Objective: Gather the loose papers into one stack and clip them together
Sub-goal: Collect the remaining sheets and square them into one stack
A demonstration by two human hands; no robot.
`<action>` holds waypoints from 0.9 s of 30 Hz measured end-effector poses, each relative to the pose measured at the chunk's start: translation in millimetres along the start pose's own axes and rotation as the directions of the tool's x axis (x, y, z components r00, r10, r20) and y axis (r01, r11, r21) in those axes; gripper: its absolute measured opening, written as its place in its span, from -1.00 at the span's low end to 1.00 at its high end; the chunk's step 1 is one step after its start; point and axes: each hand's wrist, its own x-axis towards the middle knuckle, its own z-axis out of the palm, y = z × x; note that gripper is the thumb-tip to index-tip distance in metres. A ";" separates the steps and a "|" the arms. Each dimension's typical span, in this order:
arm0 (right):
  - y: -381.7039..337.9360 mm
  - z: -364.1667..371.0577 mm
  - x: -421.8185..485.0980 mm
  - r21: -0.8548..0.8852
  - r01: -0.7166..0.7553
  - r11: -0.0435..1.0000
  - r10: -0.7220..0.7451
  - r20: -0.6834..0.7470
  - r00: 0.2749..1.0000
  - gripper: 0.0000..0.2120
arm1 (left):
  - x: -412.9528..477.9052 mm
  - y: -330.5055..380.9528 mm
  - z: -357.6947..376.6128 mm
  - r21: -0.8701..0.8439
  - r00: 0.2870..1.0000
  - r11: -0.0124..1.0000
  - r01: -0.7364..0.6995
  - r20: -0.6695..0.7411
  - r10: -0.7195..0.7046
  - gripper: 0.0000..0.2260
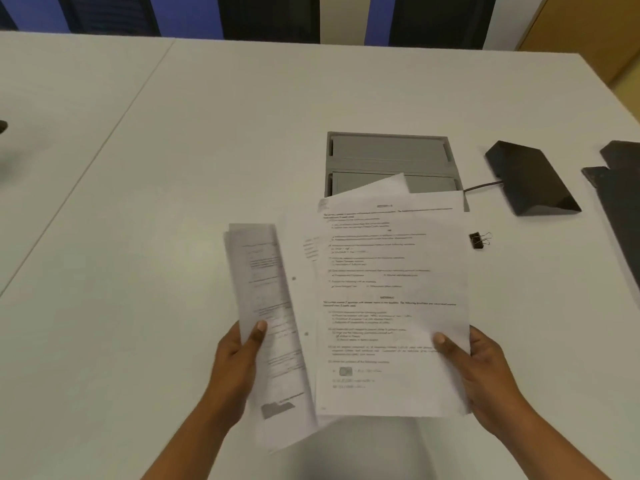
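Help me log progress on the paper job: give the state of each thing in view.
papers: held above the table, fanned, not squared
binder clip: lying on the table, unused
left hand: gripping the left sheets
right hand: gripping the right sheets
floor box lid: shut, partly covered by paper

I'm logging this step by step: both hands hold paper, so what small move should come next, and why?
Probably bring the left hand and its sheets across onto the larger bundle in the right hand. The papers are fanned in two uneven groups, so they look unready for the binder clip, which lies untouched on the table.
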 end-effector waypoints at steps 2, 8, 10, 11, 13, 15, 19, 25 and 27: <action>-2.3 8.5 -0.2 0.005 0.014 1.000 -0.014 0.037 0.999 -0.70 | -4.3 6.6 17.3 -0.028 0.999 1.000 0.006 0.044 -0.005 -0.74; -12.4 16.8 5.4 -0.001 -0.060 0.998 0.058 0.258 0.964 -0.66 | -6.4 19.9 51.6 -0.091 0.997 0.995 0.036 0.066 -0.030 -0.52; -14.7 13.9 7.2 -0.038 -0.059 0.998 0.068 0.306 0.950 -0.62 | -5.2 22.6 58.5 -0.057 0.996 0.997 0.045 0.085 -0.040 -0.52; -15.6 11.1 8.1 -0.064 -0.051 0.997 0.070 0.331 0.941 -0.59 | -4.8 24.2 60.4 -0.051 0.994 0.998 0.027 0.104 -0.021 -0.57; -18.9 3.8 9.6 -0.112 -0.041 0.993 0.082 0.393 0.916 -0.53 | -3.1 27.0 61.9 -0.051 0.991 0.999 0.016 0.132 -0.009 -0.70; -23.1 -3.0 11.0 -0.124 -0.048 0.991 0.100 0.463 0.881 -0.47 | -3.1 28.3 61.6 -0.040 0.986 0.999 0.031 0.166 -0.024 -0.79; -24.9 -7.6 13.6 -0.057 -0.072 0.996 0.089 0.434 0.896 -0.50 | -0.5 24.1 64.1 -0.007 0.972 0.996 0.087 0.222 -0.083 -0.77; -26.2 -4.6 11.7 -0.162 0.124 0.979 -0.068 0.314 0.947 -0.43 | 1.0 28.5 83.0 0.049 0.957 0.998 -0.044 0.289 0.028 -0.76; -29.9 -2.2 12.3 -0.150 0.172 0.974 -0.125 0.280 0.952 -0.43 | 2.5 28.4 89.0 0.068 0.953 0.993 -0.101 0.293 0.077 -0.75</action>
